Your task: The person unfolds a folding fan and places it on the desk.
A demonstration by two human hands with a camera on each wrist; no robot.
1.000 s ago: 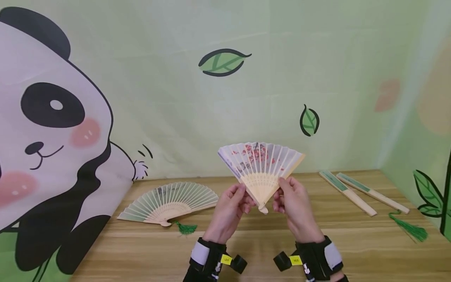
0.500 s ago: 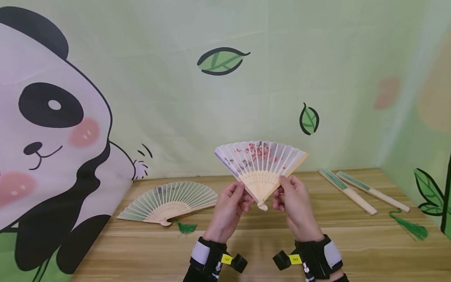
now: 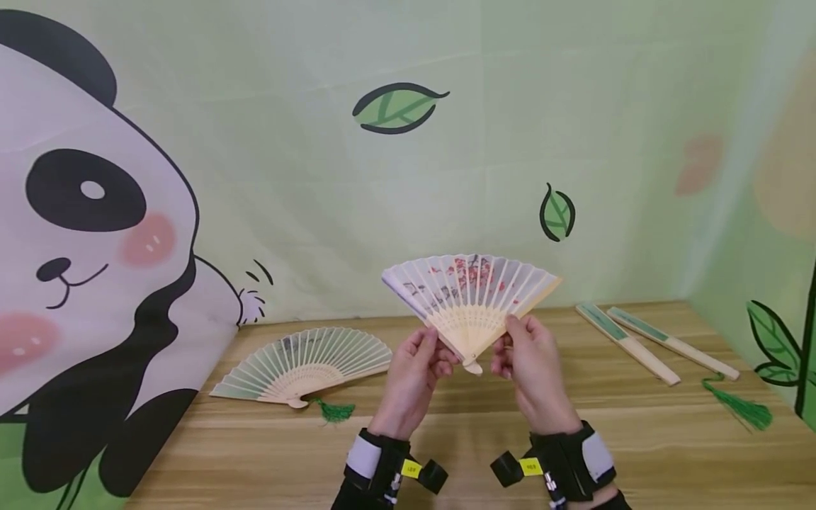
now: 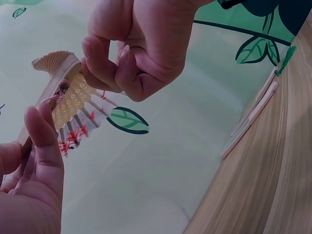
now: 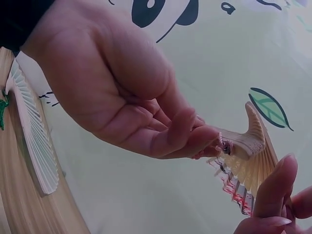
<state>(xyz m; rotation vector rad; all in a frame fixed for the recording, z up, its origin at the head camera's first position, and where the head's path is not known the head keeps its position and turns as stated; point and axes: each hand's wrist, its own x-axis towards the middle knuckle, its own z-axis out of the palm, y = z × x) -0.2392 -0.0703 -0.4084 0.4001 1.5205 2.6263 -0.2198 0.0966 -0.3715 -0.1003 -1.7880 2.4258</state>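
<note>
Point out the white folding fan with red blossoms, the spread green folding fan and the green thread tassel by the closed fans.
White folding fan with red blossoms [image 3: 472, 319], head view: wooden ribs.
Spread green folding fan [image 3: 306, 354], head view: pleated leaf.
Green tassel [image 3: 747, 409], head view: threads.

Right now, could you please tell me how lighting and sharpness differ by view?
Head view: bright, fairly even, the held fan clear, a pale streak on the backdrop at right, yellow labels unreadable; left wrist view: dimmer, the table slanting steeply; right wrist view: also dim, paler at upper right.
</note>
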